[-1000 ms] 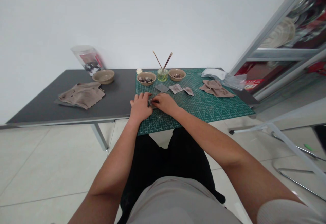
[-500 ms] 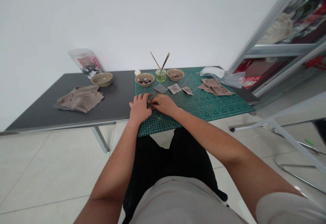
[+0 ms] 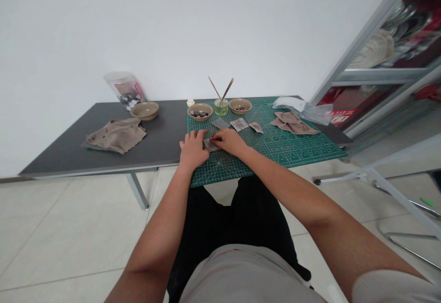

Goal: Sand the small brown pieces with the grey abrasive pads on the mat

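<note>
A small grey, flat piece point(image 3: 211, 146) lies on the green cutting mat point(image 3: 275, 149) between my hands. My left hand point(image 3: 194, 150) rests at its left edge, fingers apart and stretched forward, the thumb side touching it. Over the piece, my right hand point(image 3: 230, 141) has its fingertips pinched together; something small and dark shows at them, too small to name. Just beyond are a plain grey square point(image 3: 220, 123), a blotchy pale square point(image 3: 239, 124) and a smaller blotchy piece point(image 3: 256, 127).
Behind stand a bowl of dark bits point(image 3: 200, 112), a glass jar point(image 3: 221, 107) with two thin sticks, and another bowl point(image 3: 240, 106). Crumpled brown cloth point(image 3: 292, 122) and a plastic bag point(image 3: 312, 111) lie right. Folded cloth point(image 3: 115, 135), an empty bowl point(image 3: 144, 111) and a clear tub point(image 3: 126, 90) are left.
My right fingertips have shifted slightly away from my left hand, so more of the grey piece shows between them. The whole view has moved a little.
</note>
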Demonstrator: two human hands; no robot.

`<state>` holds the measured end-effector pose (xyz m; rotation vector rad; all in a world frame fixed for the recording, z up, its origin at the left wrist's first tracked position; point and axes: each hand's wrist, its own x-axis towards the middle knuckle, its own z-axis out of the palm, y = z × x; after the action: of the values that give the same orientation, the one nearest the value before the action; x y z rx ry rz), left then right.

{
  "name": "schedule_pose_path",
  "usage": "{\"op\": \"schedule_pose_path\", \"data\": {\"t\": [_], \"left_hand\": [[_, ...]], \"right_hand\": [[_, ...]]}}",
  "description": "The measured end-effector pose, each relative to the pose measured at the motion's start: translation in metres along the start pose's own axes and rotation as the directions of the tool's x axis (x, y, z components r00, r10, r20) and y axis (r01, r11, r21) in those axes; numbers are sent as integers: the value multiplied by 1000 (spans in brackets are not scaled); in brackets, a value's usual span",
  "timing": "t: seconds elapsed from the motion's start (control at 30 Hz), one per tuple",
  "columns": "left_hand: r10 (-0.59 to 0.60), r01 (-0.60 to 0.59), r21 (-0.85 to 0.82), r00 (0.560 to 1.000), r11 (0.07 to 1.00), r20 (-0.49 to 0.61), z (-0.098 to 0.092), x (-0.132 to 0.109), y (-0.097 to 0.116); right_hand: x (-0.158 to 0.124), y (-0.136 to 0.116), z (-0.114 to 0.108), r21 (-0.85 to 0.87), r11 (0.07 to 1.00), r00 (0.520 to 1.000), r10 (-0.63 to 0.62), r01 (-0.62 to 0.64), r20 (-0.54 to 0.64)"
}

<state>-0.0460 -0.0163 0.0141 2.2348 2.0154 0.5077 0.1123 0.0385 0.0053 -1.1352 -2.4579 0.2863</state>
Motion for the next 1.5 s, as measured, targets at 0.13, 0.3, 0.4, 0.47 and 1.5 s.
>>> {"op": "schedule_pose_path", "data": {"t": [0.13,0.3,0.4,0.47,1.5], "left_hand": [[-3,3,-9,1000,1000,-4,-1,0,0],[-21,21,-12,1000,1000,-3,0,0,1],[-10,10,-3,999,1000,-36,1,0,1],[12,-12,8,999,1000,-50,2,0,1],[93,-93,50,996,994,2,-1,-6,-1]], "right_hand": [[1,0,3,-39,999,1000,-2,2,-2],[0,-4,7,10,999,999,-36,36,-2],[-2,-1,3,-14,1000,1000,23,-23,-7],[-4,0,1,-40,998,998,55,-56,-22],[-32,-4,-2,59,992,981,120,-112,-155]]}}
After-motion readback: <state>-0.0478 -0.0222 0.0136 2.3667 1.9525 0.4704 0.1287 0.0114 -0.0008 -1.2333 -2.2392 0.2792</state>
